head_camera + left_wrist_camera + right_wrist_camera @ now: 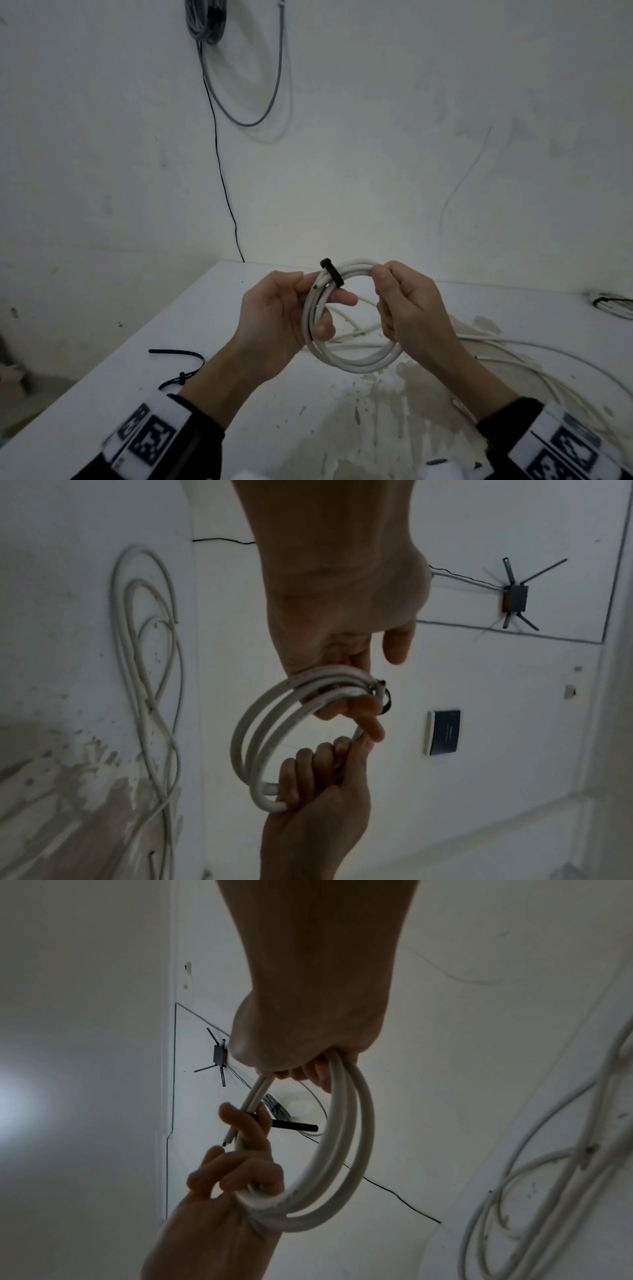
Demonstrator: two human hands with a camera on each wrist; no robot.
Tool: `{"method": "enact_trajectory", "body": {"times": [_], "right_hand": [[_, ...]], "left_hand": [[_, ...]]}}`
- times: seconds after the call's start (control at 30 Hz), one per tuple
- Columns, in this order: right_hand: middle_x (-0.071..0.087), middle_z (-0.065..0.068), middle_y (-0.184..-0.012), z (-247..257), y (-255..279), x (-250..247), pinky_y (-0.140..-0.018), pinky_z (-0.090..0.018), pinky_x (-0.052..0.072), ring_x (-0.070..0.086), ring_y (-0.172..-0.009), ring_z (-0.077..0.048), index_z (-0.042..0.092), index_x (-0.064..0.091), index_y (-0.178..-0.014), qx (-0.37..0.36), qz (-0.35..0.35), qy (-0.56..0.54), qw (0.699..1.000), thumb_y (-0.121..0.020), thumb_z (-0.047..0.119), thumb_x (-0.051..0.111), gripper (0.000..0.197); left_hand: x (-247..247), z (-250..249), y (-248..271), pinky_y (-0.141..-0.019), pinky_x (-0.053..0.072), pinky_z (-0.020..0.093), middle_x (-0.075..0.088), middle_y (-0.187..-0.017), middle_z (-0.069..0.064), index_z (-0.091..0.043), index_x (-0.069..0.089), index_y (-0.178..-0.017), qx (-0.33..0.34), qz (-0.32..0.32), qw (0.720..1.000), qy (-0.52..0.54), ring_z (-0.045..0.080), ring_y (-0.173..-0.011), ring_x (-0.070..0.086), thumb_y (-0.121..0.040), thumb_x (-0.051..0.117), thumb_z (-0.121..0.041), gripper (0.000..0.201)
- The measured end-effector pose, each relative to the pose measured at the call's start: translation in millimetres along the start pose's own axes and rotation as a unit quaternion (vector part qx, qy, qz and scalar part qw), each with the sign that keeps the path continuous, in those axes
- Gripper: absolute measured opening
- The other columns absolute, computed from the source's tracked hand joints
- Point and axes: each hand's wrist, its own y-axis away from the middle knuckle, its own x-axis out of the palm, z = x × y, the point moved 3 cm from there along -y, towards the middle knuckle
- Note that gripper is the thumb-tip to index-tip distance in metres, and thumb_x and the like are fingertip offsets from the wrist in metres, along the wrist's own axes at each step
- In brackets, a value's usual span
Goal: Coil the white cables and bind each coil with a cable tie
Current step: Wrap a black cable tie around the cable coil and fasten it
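Nearest the head camera, two dark sleeves with white marker bands (150, 435) frame the bottom edge, and above them both hands hold a white cable coil (346, 322) in the air over a white table (191, 329). The left hand (277, 322) curls its fingers round the coil's left side, thumb pressed on the loops, while the right hand (407, 308) grips the right side with its fingers wrapped through the ring. A black cable tie (333, 272) circles the strands at the top left of the coil, its tail sticking up. More loose white cables (534, 363) lie on the table to the right, under and beyond the right forearm, and spare black ties (178, 366) lie on the table to the left. A grey cable bundle (209, 20) hangs on the wall behind. From the left wrist, the left hand (342, 631) reaches down onto the coil (260, 739), fingers curled round its upper strands beside the black tie (387, 699); the right hand (318, 804) comes up from below and clasps the lower part. From the right wrist, the right hand (301, 1042) closes round the top of the coil (346, 1150), and the left hand (226, 1191) holds the bottom, one finger lying by the tie (294, 1126), whose tail juts sideways.
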Motion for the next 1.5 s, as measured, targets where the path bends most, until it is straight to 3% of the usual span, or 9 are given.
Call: {"method": "enact_trajectory", "body": {"times": [0.13,0.23,0.37,0.57,0.73,1.0,1.17,1.33,1.5], "right_hand": [[0.031,0.001,-0.046,1,0,-2,-0.039,-0.019,0.027,0.027,-0.038,-0.009,0.001,0.037,-0.065,-0.024,0.016,0.005,1.000,-0.087,0.038,0.047,0.045],[0.033,0.002,-0.047,2,0,-4,-0.042,-0.024,0.029,0.030,-0.041,-0.008,0.001,0.041,-0.066,-0.064,0.024,0.051,0.996,-0.085,0.048,0.045,0.052],[0.034,0.004,-0.047,3,5,-6,-0.042,-0.029,0.030,0.031,-0.042,-0.009,-0.002,0.041,-0.066,-0.083,0.050,0.060,0.993,-0.086,0.046,0.044,0.053],[0.037,0.006,-0.045,1,8,-6,-0.037,-0.023,0.035,0.032,-0.035,-0.010,0.012,0.056,-0.086,-0.002,0.076,-0.040,0.996,-0.090,0.030,0.043,0.023],[0.058,0.010,-0.079,11,11,-5,-0.047,-0.026,0.043,0.046,-0.045,-0.013,0.040,0.056,-0.118,-0.087,0.071,0.045,0.993,-0.093,0.019,0.037,0.039],[0.043,0.010,-0.053,21,9,-9,-0.041,-0.021,0.029,0.031,-0.041,-0.010,0.036,0.063,-0.107,-0.124,0.041,-0.011,0.991,-0.089,0.033,0.043,0.026],[0.038,0.000,-0.048,26,8,-9,-0.037,-0.016,0.028,0.028,-0.034,-0.008,0.023,0.070,-0.102,-0.092,0.049,-0.123,0.987,-0.082,0.026,0.056,0.025],[0.038,-0.003,-0.041,25,4,-11,-0.034,-0.013,0.030,0.026,-0.026,-0.010,0.016,0.076,-0.085,-0.013,0.073,-0.173,0.982,-0.079,0.009,0.059,0.019],[0.038,0.003,-0.037,23,4,-10,-0.034,-0.014,0.025,0.024,-0.026,-0.009,0.014,0.061,-0.074,0.013,0.096,-0.126,0.987,-0.079,0.011,0.058,0.007]], "left_hand": [[6,1,-1,-0.045,0.039,0.022,0.056,-0.055,0.004,-0.009,0.069,-0.082,-0.022,0.033,0.998,-0.044,0.011,-0.032,0.037,-0.090,0.041,-0.048,0.049],[9,4,-3,-0.046,0.033,0.021,0.033,-0.046,-0.005,-0.005,0.064,-0.101,-0.054,0.048,0.990,-0.121,0.007,-0.034,0.025,-0.087,0.035,-0.057,0.061],[9,7,-3,-0.045,0.025,0.022,0.020,-0.043,-0.007,-0.004,0.061,-0.080,-0.124,0.077,0.984,-0.105,0.007,-0.036,0.018,-0.081,0.020,-0.071,0.079],[9,5,-4,-0.043,0.025,0.016,0.026,-0.045,-0.009,-0.010,0.054,-0.063,-0.102,0.087,0.990,-0.045,0.004,-0.035,0.018,-0.067,0.030,-0.029,0.030],[7,2,-3,-0.042,0.030,0.019,0.029,-0.046,-0.010,-0.010,0.055,-0.070,-0.106,0.098,0.989,-0.021,0.002,-0.034,0.025,-0.074,0.035,-0.023,0.024],[5,1,5,-0.055,0.042,0.019,0.044,-0.052,-0.012,-0.011,0.060,-0.087,-0.076,0.193,0.978,-0.029,0.002,-0.039,0.041,-0.092,0.049,-0.038,0.029],[5,-2,1,-0.048,0.032,0.017,0.024,-0.053,-0.010,-0.015,0.060,-0.081,-0.135,0.239,0.962,0.011,0.005,-0.039,0.022,-0.086,0.055,-0.037,0.023],[8,-6,-3,-0.040,0.022,0.019,0.016,-0.047,-0.008,-0.017,0.053,-0.059,-0.176,0.170,0.968,-0.052,0.010,-0.039,0.010,-0.071,0.046,-0.031,0.020],[9,-1,-5,-0.040,0.017,0.019,0.022,-0.042,-0.010,-0.016,0.046,-0.056,-0.154,0.102,0.974,-0.130,0.006,-0.037,0.013,-0.069,0.034,-0.028,0.022]]}}
